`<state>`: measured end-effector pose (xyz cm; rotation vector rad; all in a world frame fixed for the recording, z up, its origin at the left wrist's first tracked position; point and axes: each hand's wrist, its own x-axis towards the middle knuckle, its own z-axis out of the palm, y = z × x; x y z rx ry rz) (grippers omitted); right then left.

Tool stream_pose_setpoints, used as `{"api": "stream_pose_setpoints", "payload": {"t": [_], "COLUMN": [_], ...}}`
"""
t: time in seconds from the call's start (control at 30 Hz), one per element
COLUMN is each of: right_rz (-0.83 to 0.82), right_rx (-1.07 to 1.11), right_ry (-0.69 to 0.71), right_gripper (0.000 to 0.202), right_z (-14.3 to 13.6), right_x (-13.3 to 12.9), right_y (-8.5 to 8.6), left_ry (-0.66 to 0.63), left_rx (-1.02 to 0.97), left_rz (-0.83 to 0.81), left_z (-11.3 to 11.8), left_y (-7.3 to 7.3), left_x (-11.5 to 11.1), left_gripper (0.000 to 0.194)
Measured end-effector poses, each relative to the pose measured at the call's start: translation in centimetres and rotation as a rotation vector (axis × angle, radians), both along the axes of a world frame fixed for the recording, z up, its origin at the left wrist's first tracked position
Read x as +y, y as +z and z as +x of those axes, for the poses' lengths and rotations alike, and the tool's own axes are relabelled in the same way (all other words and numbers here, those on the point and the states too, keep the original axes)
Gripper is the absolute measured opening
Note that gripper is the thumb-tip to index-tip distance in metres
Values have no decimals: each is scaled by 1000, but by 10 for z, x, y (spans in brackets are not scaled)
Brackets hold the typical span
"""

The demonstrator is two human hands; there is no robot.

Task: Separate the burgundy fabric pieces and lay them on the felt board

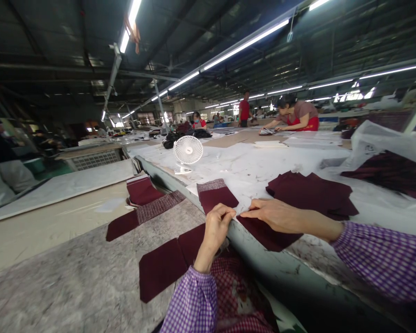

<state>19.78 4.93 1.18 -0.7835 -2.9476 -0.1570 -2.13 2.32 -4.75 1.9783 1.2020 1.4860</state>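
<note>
Working at the edge of a long cutting counter [249, 171] in a large garment workshop, a person in purple checked sleeves handles dark maroon fabric pieces. The left hand [217, 229] is raised at the counter's metal edge [263, 259], its fingers [225, 212] curled together and pinching the near corner of a maroon fabric piece [263, 233]. The right hand [280, 215] lies flat on that same piece, fingers extended and held close together, fingertips pointing toward the left hand and nearly meeting it; it presses rather than grips. The piece lies on the counter just inside the edge, directly under the right hand.

Just behind the right hand sits a stack of maroon pieces [315, 192], fanned slightly. Beside the left hand, farther along the counter, lies a single maroon piece with a checked band [217, 194]. On the lower grey felt surface [72, 277] to the left lie more maroon pieces: a pair of joined panels [169, 261] near the left forearm, a long strip with a checked middle [142, 215], and a small folded pile [142, 189]. A small white fan [187, 150] stands on the counter. A clear plastic bag [384, 143] holding dark cloth lies at the right. Other people [294, 115] work at the far end under strip lights.
</note>
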Motion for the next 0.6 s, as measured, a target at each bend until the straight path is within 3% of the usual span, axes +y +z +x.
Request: {"api": "stream_pose_setpoints", "payload": {"t": [0.1,0.27,0.43,0.6], "right_rz": [58,87,-39,-238], "right_rx": [-77,-138,30,89], "right_ry": [-47,-78,-183,-174], "right_gripper": [65,69,58,22], "right_z": [-10,-19,-8,2], "right_x": [-7,-20,-7,14], "right_y": [7,18,14,10], "left_ry": [83,229,194,98], "left_rx": [-62,174,330,416], "left_rz": [-4,100,79,4], "left_z": [-12,-28,-34,-44], "left_y": [0,-3,-6,5], "left_x": [-1,-5,0,11], "left_gripper": [14,11,29,26]}}
